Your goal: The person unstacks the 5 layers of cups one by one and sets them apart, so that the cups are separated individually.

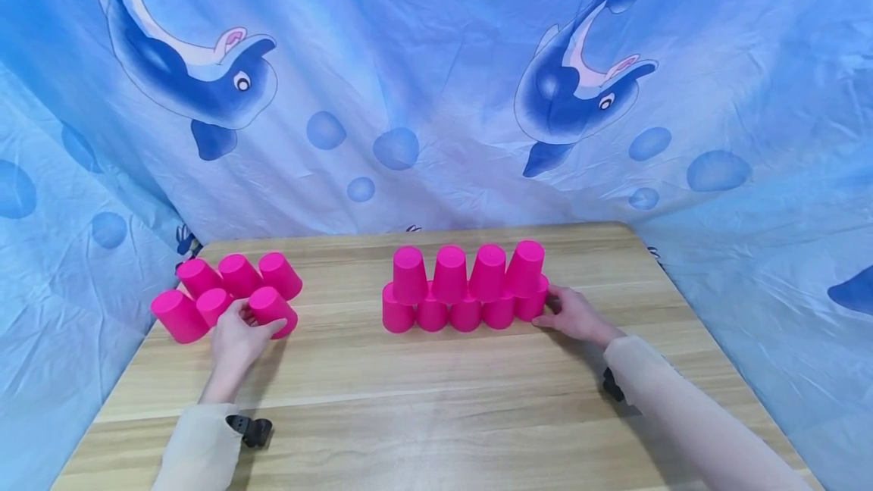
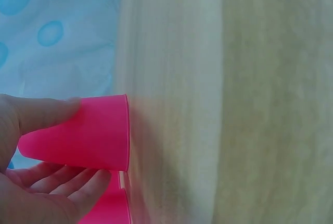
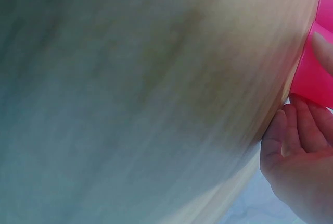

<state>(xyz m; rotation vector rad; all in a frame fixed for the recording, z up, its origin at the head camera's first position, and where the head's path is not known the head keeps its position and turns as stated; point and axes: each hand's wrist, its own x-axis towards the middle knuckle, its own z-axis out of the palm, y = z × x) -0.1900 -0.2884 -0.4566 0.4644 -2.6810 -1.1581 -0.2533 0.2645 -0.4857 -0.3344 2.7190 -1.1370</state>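
On the left of the head view, several pink cups (image 1: 179,317) stand upside down in two rows. My left hand (image 1: 235,343) grips the front right cup (image 1: 276,314) of that group, thumb on one side and fingers on the other; the left wrist view shows this cup (image 2: 101,135) with its rim at the tabletop. Right of centre, a lower row of upside-down pink cups (image 1: 432,315) carries a second row of cups (image 1: 450,275) over its gaps. At that lower row's right end, my right hand (image 1: 576,317) holds the last cup (image 1: 532,307) between thumb and fingers.
A wooden table (image 1: 382,415) bears both cup groups. Behind and beside it hangs a blue curtain (image 1: 450,59) printed with dolphins and bubbles. The left group stands near the table's left edge. Small black devices (image 1: 251,430) are worn at the wrists.
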